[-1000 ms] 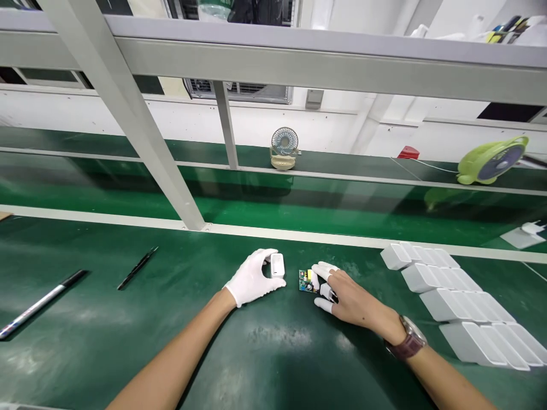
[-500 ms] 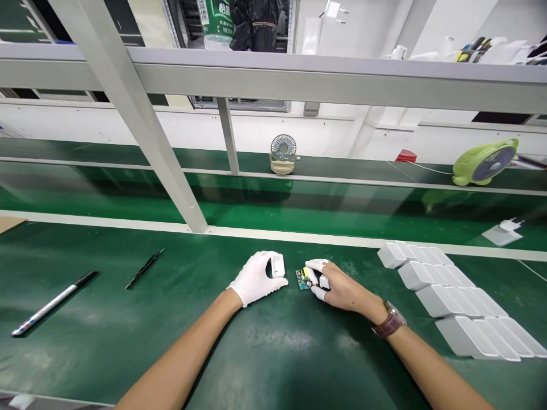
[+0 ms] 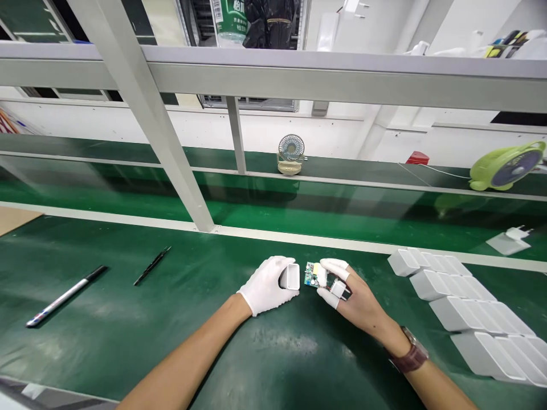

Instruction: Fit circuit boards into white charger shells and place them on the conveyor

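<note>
Near the middle of the head view, on the green bench mat (image 3: 128, 319), a small white charger shell (image 3: 291, 277) is gripped in the gloved left hand (image 3: 267, 285). Its open mouth is turned toward the right, and its long axis lies roughly level, left to right, pointing at the other hand. Just beside that mouth, a small green circuit board (image 3: 312, 275) is pinched at its right end by the capped fingertips (image 3: 334, 265) of the right hand (image 3: 354, 296). The board is held nearly flat, its long axis in line with the shell; whether the two touch cannot be told.

Both parts are judged light and stiff. The shell looks smooth and somewhat slippery, so a wrap around its closed sides, clear of the mouth, would suit it. The board is judged fragile, with small parts standing on its face; it is best taken by its bare edges only.

Further right in the same view, rows of white housings (image 3: 465, 307) are laid side by side, well apart from the hands. Off to the left a marker pen (image 3: 66, 296) and black tweezers (image 3: 152, 265) are lying on the mat.
</note>
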The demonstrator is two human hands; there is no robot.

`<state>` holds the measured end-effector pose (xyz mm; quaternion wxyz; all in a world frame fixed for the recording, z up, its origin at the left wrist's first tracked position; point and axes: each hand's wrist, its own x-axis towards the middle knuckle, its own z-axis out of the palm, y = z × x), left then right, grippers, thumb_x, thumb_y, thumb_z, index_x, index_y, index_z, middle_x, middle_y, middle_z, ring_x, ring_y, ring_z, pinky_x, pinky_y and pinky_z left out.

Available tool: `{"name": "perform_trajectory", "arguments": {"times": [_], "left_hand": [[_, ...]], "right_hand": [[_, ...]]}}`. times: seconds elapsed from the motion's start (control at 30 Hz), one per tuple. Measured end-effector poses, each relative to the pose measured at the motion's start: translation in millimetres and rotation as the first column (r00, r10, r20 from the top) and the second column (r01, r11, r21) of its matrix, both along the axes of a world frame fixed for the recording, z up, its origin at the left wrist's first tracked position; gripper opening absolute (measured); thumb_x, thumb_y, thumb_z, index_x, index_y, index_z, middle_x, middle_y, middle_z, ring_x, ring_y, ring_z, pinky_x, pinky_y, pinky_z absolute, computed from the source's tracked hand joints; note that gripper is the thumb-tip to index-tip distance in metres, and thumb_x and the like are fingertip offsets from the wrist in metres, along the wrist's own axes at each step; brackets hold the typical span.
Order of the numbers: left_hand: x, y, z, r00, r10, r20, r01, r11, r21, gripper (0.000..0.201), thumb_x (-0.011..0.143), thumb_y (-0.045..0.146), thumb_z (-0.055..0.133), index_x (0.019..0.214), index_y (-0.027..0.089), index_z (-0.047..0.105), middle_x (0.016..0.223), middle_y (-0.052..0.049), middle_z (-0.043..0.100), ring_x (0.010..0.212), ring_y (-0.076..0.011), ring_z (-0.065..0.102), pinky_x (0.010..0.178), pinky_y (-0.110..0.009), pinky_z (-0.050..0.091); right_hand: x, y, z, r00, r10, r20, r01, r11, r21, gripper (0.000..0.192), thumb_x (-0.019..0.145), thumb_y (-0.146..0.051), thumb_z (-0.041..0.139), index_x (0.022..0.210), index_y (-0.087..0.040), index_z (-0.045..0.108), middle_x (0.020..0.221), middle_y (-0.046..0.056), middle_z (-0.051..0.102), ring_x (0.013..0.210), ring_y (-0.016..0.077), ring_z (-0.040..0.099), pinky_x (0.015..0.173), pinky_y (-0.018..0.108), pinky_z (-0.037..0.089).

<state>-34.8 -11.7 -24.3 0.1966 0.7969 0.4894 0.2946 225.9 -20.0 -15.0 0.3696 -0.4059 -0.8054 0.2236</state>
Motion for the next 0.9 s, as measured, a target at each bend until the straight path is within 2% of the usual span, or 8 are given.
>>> {"name": "perform_trajectory", "arguments": {"times": [0.23,0.33,0.47,0.57,0.9], "left_hand": [[-1,2,-5.5,0.999,-0.036,-0.008,0.036,0.993,0.108,0.071,0.070,0.032,0.080,0.133,0.020,0.051,0.123,-0.012,0.061,0.113,-0.0291,0.059,0.098,-0.046,0.051],[0,2,-6.8,0.999,-0.029,-0.019,0.032,0.987,0.157,0.069,0.069,0.031,0.081,0.130,0.019,0.053,0.119,-0.012,0.062,0.109,-0.0293,0.060,0.094,-0.046,0.052],[3,2,-4.1,0.998,-0.061,-0.024,0.064,0.970,0.236,0.064,0.070,0.030,0.078,0.128,0.018,0.053,0.115,-0.012,0.065,0.105,-0.0292,0.062,0.090,-0.046,0.053],[5,1,-1.2,0.995,-0.093,-0.024,0.095,0.959,0.269,0.059,0.074,0.031,0.076,0.127,0.019,0.052,0.112,-0.011,0.066,0.102,-0.0284,0.063,0.089,-0.045,0.052],[10,1,6.8,0.991,-0.121,-0.061,0.134,0.942,0.306,0.053,0.074,0.028,0.076,0.121,0.018,0.055,0.107,-0.011,0.067,0.097,-0.0269,0.065,0.085,-0.043,0.052]], "right_hand": [[-3,-9,-0.4,0.997,0.052,0.061,-0.053,0.999,0.007,0.054,0.093,-0.021,0.059,0.144,-0.028,0.044,0.140,0.012,0.049,0.126,0.0274,0.056,0.100,0.043,0.055],[-5,-13,-0.5,0.998,0.053,0.043,-0.058,0.991,0.118,0.056,0.094,-0.018,0.057,0.147,-0.024,0.041,0.139,0.015,0.049,0.126,0.0271,0.055,0.098,0.040,0.056],[-7,-15,1.4,0.997,0.063,0.041,-0.073,0.955,0.288,0.061,0.090,-0.009,0.061,0.147,-0.020,0.041,0.137,0.017,0.052,0.124,0.0271,0.056,0.100,0.041,0.054],[-10,-15,4.5,0.993,0.092,0.075,-0.113,0.928,0.354,0.065,0.087,-0.004,0.063,0.147,-0.021,0.043,0.133,0.016,0.055,0.122,0.0273,0.056,0.096,0.042,0.055],[-6,-14,1.1,0.985,0.094,0.142,-0.137,0.934,0.330,0.065,0.091,-0.009,0.061,0.151,-0.019,0.037,0.134,0.018,0.056,0.122,0.0282,0.055,0.099,0.048,0.053]]}}
